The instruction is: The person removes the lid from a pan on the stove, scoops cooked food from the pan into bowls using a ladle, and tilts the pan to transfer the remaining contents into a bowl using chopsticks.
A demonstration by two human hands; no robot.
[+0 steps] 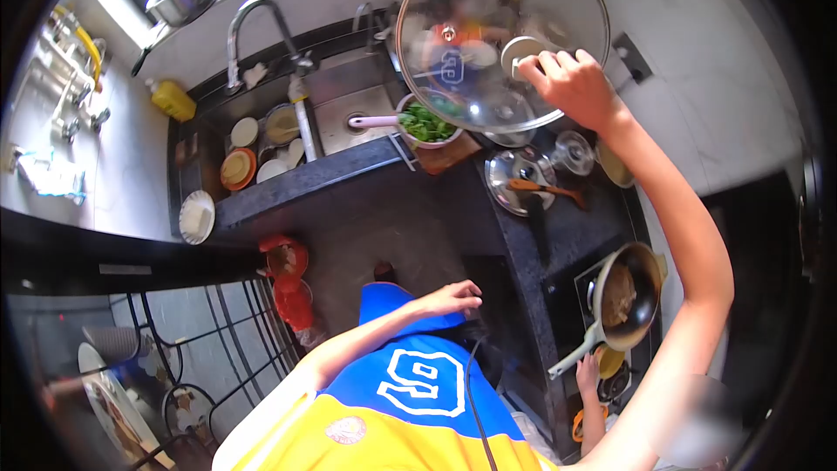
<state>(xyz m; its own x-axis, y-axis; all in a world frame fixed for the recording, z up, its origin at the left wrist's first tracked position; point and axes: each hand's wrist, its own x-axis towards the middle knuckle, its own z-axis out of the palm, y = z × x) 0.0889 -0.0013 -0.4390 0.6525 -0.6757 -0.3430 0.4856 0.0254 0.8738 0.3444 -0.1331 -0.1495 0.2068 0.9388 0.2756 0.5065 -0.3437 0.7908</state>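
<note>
My right hand is raised at the upper right and closed around the round knob of a large glass lid with a metal rim. The lid is tilted up, and I see the counter and a reflection through it. Below the lid's lower edge, a saucepan with a pink handle holds green leaves. My left hand hangs in front of my shirt with its fingers loosely bent and apart, holding nothing.
Another person's hand is at the handle of a frying pan with food inside. A metal lid with a wooden-handled utensil lies on the counter. Dishes fill the left sink; a wire rack stands at lower left.
</note>
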